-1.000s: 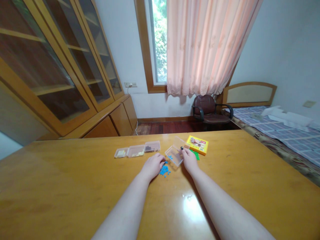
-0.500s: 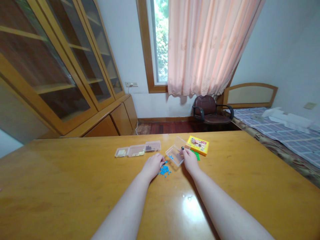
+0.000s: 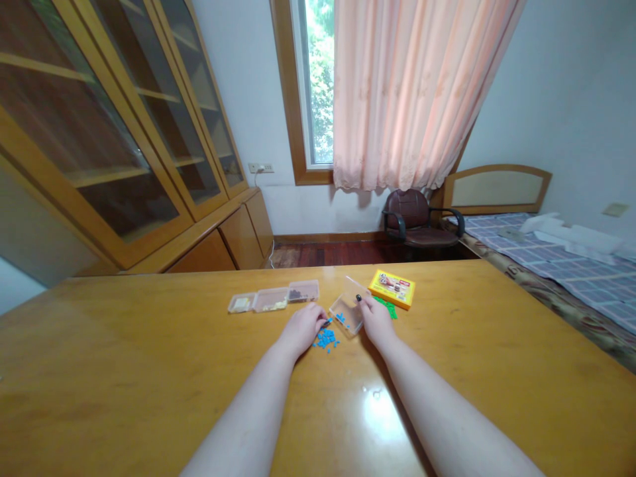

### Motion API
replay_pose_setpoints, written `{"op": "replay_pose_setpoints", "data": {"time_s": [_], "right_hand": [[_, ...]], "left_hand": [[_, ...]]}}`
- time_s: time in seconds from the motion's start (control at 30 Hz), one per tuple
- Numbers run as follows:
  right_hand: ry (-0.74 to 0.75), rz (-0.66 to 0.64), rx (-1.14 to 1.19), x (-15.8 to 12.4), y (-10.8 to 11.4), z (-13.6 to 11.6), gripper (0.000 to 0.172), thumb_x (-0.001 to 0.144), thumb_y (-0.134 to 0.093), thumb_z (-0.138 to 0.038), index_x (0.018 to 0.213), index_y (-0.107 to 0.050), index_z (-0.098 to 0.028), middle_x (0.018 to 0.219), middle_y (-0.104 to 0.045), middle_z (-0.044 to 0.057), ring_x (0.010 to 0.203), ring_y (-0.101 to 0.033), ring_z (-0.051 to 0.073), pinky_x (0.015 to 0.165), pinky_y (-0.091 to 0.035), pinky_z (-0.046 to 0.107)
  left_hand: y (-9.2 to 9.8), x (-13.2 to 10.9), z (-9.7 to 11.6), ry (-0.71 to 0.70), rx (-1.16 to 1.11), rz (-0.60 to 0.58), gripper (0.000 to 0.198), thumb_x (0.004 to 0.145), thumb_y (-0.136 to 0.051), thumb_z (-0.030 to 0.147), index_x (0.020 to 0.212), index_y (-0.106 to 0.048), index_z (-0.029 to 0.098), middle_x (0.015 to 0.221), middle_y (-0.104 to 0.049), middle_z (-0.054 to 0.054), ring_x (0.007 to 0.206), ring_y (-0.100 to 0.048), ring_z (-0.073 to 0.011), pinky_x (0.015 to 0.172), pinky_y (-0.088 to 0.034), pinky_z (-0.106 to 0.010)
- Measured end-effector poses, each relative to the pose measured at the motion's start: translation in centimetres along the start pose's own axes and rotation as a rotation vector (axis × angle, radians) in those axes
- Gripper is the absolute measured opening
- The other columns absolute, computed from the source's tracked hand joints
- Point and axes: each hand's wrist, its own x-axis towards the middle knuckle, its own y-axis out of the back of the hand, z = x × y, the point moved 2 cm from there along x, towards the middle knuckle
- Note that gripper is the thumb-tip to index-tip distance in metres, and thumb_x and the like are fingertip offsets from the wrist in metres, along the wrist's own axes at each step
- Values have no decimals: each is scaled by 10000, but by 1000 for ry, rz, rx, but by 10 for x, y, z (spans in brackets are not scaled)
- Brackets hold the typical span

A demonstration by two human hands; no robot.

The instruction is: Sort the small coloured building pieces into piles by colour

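Observation:
My right hand [image 3: 373, 317] grips the side of a clear plastic box [image 3: 342, 306], thumb on its rim, with the hinged lid raised at the back. Several small blue pieces [image 3: 340, 318] lie inside the box. My left hand [image 3: 309, 324] is closed at the left of the box, its fingertips pinching a small blue piece [image 3: 326, 322]. Just below those fingertips, a loose pile of blue pieces [image 3: 325, 338] is spread on the table [image 3: 199, 384]. Green pieces [image 3: 387, 307] lie beyond my right hand, partly hidden by it.
Three clear boxes stand to the left: one with pale pieces [image 3: 242, 303], one with cream pieces [image 3: 271, 300], one with dark pieces [image 3: 303, 291]. A yellow printed box [image 3: 392, 289] is at the back right. Beyond the table are a chair [image 3: 415, 218] and a bed [image 3: 556, 258].
The clear box has tilted and shifted slightly toward me with my right hand. The blue pieces inside have slid lower. My left hand has stayed almost in place by the pile.

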Motion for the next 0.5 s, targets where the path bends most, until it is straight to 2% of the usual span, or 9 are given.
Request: {"op": "replay_pose_setpoints", "data": {"time_s": [0.13, 0.27, 0.37, 0.5], "right_hand": [[40, -63, -19, -2, -4, -3, 366, 839, -381, -408, 704, -636, -183, 724, -671, 49, 717, -575, 205, 647, -383, 275], [64, -113, -18, -4, -7, -5, 364, 843, -378, -409, 735, -642, -183, 740, -672, 51, 727, -577, 209, 649, -382, 279], [23, -61, 17, -2, -5, -1, 362, 829, -378, -412, 757, -648, -180, 777, -678, 60, 769, -585, 221, 675, -394, 290], [-26, -11, 60, 2, -2, 5, 380, 812, -383, -435, 761, -655, -175, 835, -687, 76, 801, -593, 229, 710, -400, 303]], "left_hand": [[-1, 0, 3, -50, -51, 117, 89, 856, -519, 185, 877, -606, 178, 944, -614, -44, 903, -579, -174, 825, -444, -288], [-2, 1, 3, -56, -32, 152, 125, 864, -520, 209, 964, -591, 184, 1015, -611, -53, 959, -575, -188, 852, -440, -306], [3, 1, -2, -10, 1, 125, 129, 855, -520, 194, 965, -588, 187, 1015, -614, -55, 946, -576, -186, 841, -436, -302], [9, -2, -15, 38, 23, -24, 70, 831, -538, 197, 854, -603, 189, 913, -631, -38, 839, -584, -174, 753, -435, -276]]}}
